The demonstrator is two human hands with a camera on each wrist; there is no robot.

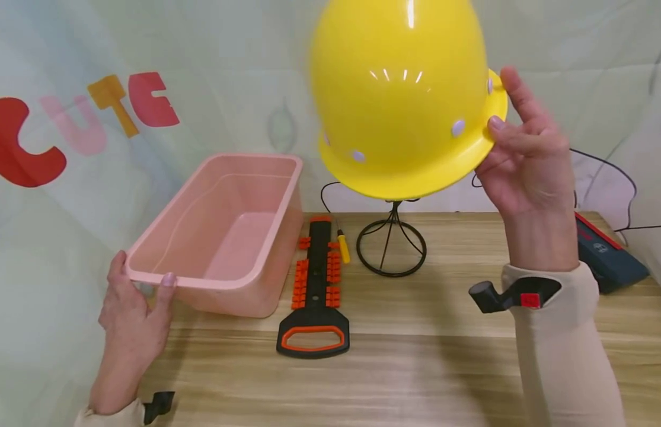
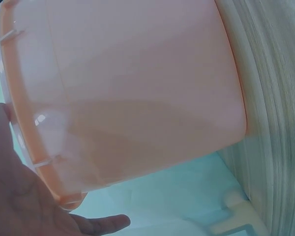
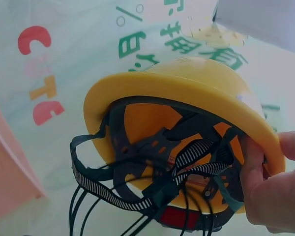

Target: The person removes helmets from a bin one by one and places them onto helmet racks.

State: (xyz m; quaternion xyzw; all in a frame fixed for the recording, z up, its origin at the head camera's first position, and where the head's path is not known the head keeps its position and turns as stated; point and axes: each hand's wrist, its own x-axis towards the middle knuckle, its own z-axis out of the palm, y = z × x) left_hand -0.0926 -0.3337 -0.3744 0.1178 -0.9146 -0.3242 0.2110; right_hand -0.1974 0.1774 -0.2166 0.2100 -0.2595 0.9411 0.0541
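A yellow hard hat [image 1: 399, 101] is up in the air over a black wire stand [image 1: 391, 249]. My right hand [image 1: 538, 148] pinches the hat's brim at its right side. From below, the right wrist view shows the hat's dark inner suspension [image 3: 182, 128] and a striped chin strap [image 3: 108, 196] hanging down. Parts of the stand's wires overlap the strap there. At the left, a pink plastic tub [image 1: 277, 279] sits on the table, and my left hand [image 1: 133, 320] grips its near left rim corner, thumb on top of the rim.
Between tub and stand lies a black tool holder [image 1: 316, 267] with orange clips and a looped handle. A yellow-handled screwdriver [image 1: 343, 246] is beside it. A dark blue case [image 1: 607, 255] stands at the right edge. Behind the wooden table [image 1: 373, 379] hangs a pale curtain [image 1: 229, 71] with letters.
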